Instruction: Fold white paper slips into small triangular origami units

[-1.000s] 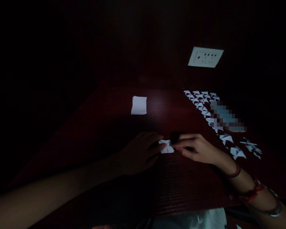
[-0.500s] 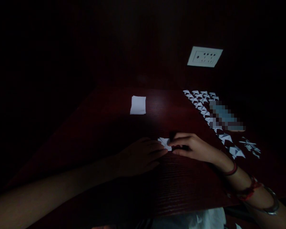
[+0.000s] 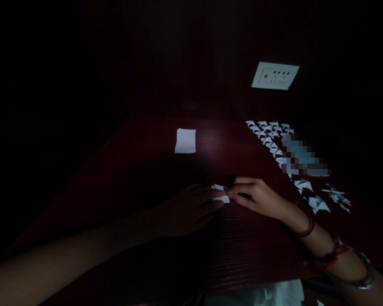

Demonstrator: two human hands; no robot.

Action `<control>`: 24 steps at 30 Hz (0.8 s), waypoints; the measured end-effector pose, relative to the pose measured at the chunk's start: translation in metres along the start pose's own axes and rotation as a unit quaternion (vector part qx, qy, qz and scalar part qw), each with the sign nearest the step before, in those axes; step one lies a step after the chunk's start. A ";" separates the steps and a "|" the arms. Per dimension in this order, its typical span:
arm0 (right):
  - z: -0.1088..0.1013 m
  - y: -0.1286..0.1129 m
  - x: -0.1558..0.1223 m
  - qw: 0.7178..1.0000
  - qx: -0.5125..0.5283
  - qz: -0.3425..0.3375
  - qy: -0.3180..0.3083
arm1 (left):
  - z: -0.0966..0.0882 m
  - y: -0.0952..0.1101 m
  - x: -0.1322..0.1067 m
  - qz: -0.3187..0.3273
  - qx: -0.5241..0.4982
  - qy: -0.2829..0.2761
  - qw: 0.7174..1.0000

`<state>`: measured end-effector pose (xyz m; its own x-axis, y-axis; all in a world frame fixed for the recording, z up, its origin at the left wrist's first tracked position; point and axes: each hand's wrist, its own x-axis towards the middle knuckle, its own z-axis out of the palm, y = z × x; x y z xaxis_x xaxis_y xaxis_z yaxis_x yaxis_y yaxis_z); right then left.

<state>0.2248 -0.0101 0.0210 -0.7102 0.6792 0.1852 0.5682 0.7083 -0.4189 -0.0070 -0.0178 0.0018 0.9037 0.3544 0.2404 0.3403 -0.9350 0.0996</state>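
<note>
A small white folded paper piece (image 3: 220, 193) lies on the dark red wooden table (image 3: 242, 246) between my two hands. My left hand (image 3: 187, 210) rests on the table with its fingers pressed together on the paper's left side. From the right, my right hand (image 3: 258, 197) pinches the paper's edge with its fingertips. Red bands and a metal bangle circle my right wrist. The scene is very dim.
A stack of white square sheets (image 3: 185, 140) lies farther back at centre. Several finished folded paper pieces (image 3: 270, 138) run in rows at the right, with more (image 3: 319, 204) near my right wrist. A white wall socket (image 3: 275, 76) sits behind. A blurred object (image 3: 303, 157) lies among them.
My hands have closed in over the paper piece, covering more of it; my right fingertips shifted left onto its edge. Nothing else moved.
</note>
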 end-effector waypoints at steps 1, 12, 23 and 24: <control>0.001 -0.001 0.000 1.000 -0.001 0.004 0.009 | 0.000 0.000 0.000 -0.001 0.002 0.003 1.000; 0.002 -0.006 0.001 1.000 -0.004 0.025 0.000 | -0.002 0.002 0.003 -0.012 0.014 0.002 1.000; 0.006 -0.005 0.010 0.995 0.047 0.077 0.046 | -0.001 0.003 0.003 -0.027 0.023 -0.010 0.999; 0.006 -0.005 0.011 0.994 0.051 0.081 0.047 | -0.001 0.003 0.003 -0.026 0.024 -0.008 0.999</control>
<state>0.2119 -0.0075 0.0192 -0.5686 0.8008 0.1881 0.6237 0.5687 -0.5362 -0.0038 -0.0197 0.0038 0.8885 0.4022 0.2208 0.3983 -0.9150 0.0640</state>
